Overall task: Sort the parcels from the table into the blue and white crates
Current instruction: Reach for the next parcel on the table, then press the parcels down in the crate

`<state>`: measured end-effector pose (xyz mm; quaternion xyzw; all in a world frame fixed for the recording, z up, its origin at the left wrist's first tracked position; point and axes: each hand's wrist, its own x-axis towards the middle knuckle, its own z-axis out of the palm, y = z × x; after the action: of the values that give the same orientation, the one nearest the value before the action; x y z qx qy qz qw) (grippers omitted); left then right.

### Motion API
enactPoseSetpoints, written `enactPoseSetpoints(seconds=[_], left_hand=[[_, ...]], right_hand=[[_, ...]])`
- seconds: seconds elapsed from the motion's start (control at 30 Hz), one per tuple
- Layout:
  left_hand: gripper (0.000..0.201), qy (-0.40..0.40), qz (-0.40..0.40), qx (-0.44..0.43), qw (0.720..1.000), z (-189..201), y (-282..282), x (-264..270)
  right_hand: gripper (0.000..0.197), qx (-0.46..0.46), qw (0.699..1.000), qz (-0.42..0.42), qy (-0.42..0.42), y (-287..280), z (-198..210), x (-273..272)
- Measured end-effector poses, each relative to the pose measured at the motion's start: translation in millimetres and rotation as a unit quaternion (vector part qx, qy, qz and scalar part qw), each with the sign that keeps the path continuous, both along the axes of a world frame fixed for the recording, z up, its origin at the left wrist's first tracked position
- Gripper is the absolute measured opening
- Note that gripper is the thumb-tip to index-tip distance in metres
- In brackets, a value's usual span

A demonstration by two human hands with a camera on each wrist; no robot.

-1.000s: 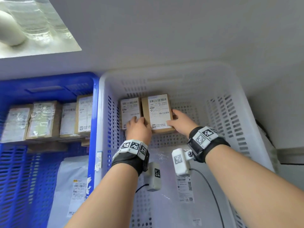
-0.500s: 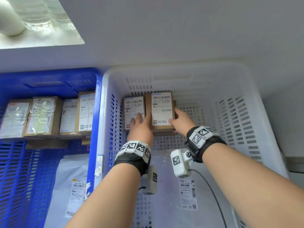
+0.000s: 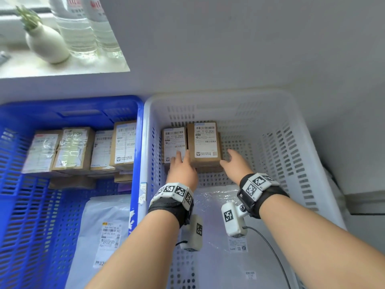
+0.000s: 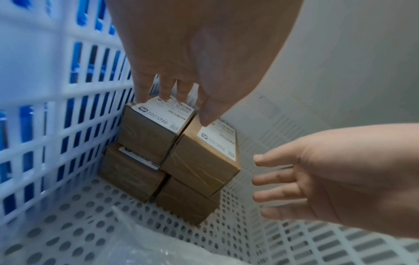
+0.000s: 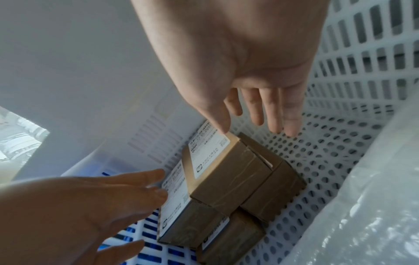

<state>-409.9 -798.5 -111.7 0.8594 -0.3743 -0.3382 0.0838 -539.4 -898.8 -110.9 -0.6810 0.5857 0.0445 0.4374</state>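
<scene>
Brown labelled boxes are stacked two high in the far left corner of the white crate. The upper right box sits beside the upper left box. My left hand lies with straight fingers on the upper left box's label. My right hand hovers open just right of the upper right box, holding nothing. The blue crate stands to the left.
A clear plastic bag parcel lies in the near part of the white crate. The blue crate holds a row of boxes and a grey mailer. A vase and bottles stand on the windowsill beyond.
Both hands set the upper right box down on the stack. My right hand has let go and drawn off to the right, and my left fingers have straightened onto the left box.
</scene>
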Motion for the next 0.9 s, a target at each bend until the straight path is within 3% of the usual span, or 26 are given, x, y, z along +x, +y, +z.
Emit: enactPoseSetpoints(seconds=[0.23, 0.6, 0.9], left_hand=[[0.062, 0.017, 0.009, -0.06, 0.998, 38.4, 33.0, -22.7], [0.066, -0.006, 0.01, -0.184, 0.983, 139.8, 110.9, -44.9], [0.044, -0.062, 0.087, -0.272, 0.956, 179.6, 215.4, -83.9]], right_hand=[[0.051, -0.025, 0.999, 0.004, -0.038, 40.8, 54.0, -22.9], [0.048, -0.11, 0.988, 0.059, -0.096, 119.0, 147.6, -45.5], [0.044, -0.129, 0.975, 0.117, -0.139, 209.4, 192.1, -86.0]])
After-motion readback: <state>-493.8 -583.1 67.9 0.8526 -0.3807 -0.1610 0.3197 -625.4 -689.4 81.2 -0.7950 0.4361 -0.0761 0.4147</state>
